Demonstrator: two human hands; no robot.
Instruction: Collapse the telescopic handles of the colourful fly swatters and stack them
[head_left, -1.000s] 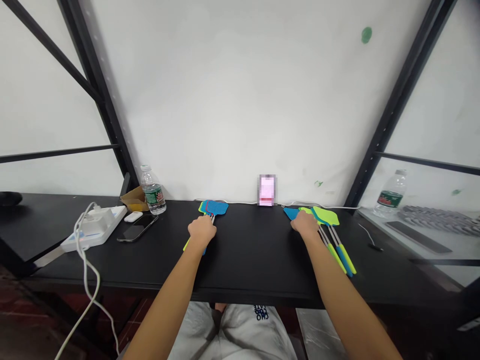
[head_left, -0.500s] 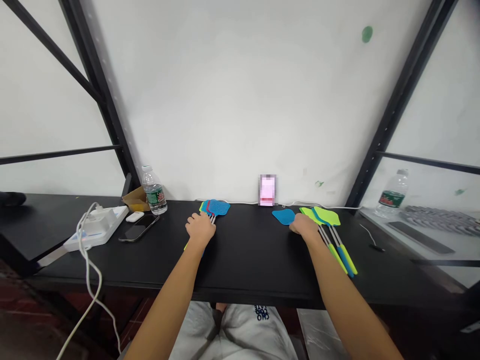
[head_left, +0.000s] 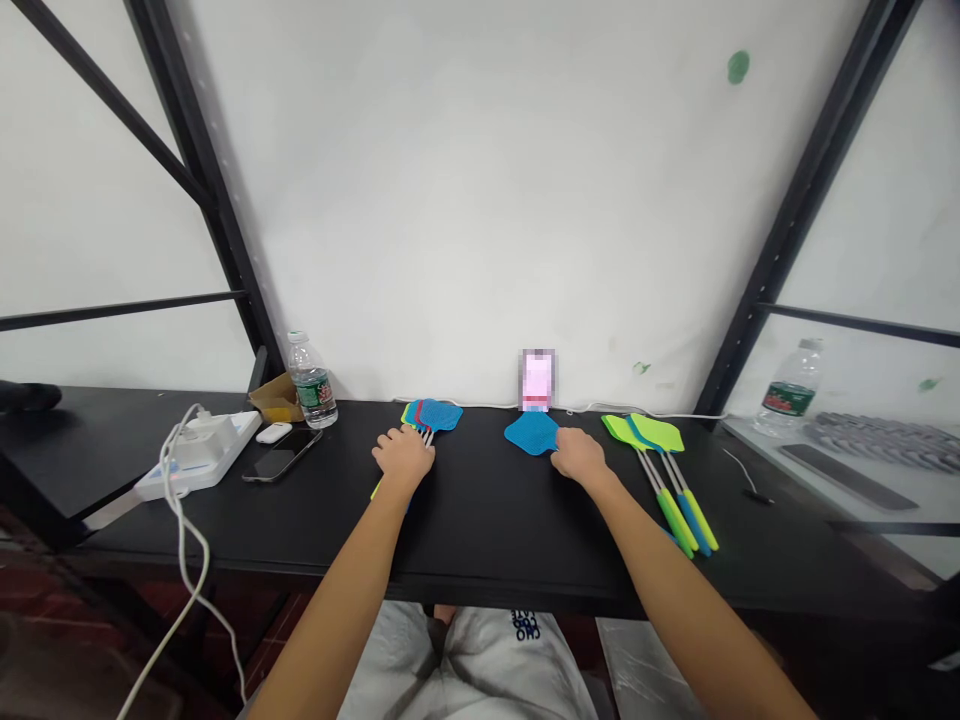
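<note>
since half a second ago, your right hand (head_left: 577, 455) has swung left, away from the right-hand swatters (head_left: 656, 432), and carried the blue swatter (head_left: 531, 433) to the middle of the desk (head_left: 480, 520). its head now sits right in front of the upright screen (head_left: 538, 380), with your fingers closed together around the neck just behind it. your left hand (head_left: 403, 455) stays over the shafts of the left-hand swatters (head_left: 439, 415), knuckles bent and fingers a little apart; you can't tell from here whether they grip.

you can make out "cho" in dark letters on your pale trousers (head_left: 465, 660) (the lines above it are partly cut off by the desk edge). the near water bottle (head_left: 315, 395) wears a green and red label too small to read, and the screen is blurred out.

well to your left are a black phone (head_left: 283, 456), a white case (head_left: 274, 433), an open cardboard box (head_left: 276, 398) and a power strip (head_left: 199, 458) trailing white cables (head_left: 196, 590). nothing stands between your two hands. the desk is black, set inside a dark metal frame (head_left: 799, 220), against a white wall (head_left: 480, 200) with green smudges.
</note>
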